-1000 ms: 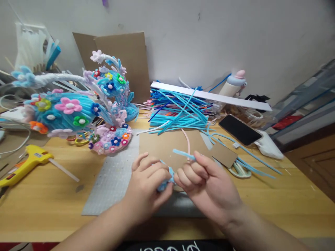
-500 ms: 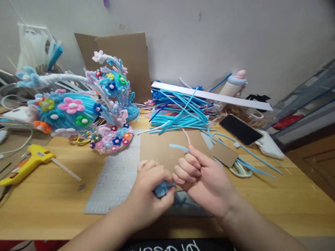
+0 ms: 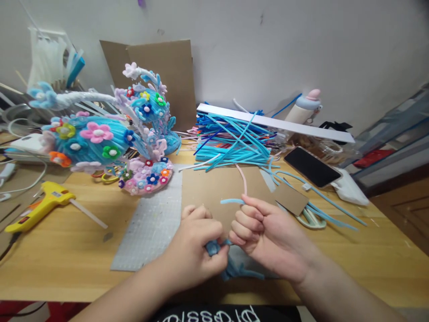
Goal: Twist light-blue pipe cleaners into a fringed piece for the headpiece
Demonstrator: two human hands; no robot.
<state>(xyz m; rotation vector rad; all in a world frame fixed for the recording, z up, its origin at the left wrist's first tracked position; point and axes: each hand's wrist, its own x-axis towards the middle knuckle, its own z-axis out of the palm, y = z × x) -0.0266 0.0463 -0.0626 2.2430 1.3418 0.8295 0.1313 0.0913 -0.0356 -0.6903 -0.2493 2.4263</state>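
Note:
My left hand [image 3: 203,241] is closed around a bunched light-blue pipe-cleaner piece [image 3: 212,247], most of it hidden by the fingers. Close beside it, my right hand [image 3: 256,228] is curled round a light-blue pipe cleaner [image 3: 231,201], whose free end sticks out left past the thumb and forefinger. A short stretch of blue runs between the two hands. Below them, more blue fuzzy pieces [image 3: 237,270] show at the table's front edge. A pink pipe cleaner [image 3: 243,176] lies behind the right thumb; whether it touches the hand I cannot tell.
A cardboard sheet [image 3: 201,188] rests on a grey cutting mat [image 3: 134,250]. Flower-covered pipe-cleaner ornaments [image 3: 100,147] stand at left, near a yellow glue gun [image 3: 43,208]. Behind are piled blue pipe cleaners [image 3: 231,154]; a phone [image 3: 311,166] and a bottle [image 3: 303,107] are at right.
The view has shifted slightly. More of the blue fuzzy pieces shows below my hands, and a little more blue shows between them. Both hands keep their grip.

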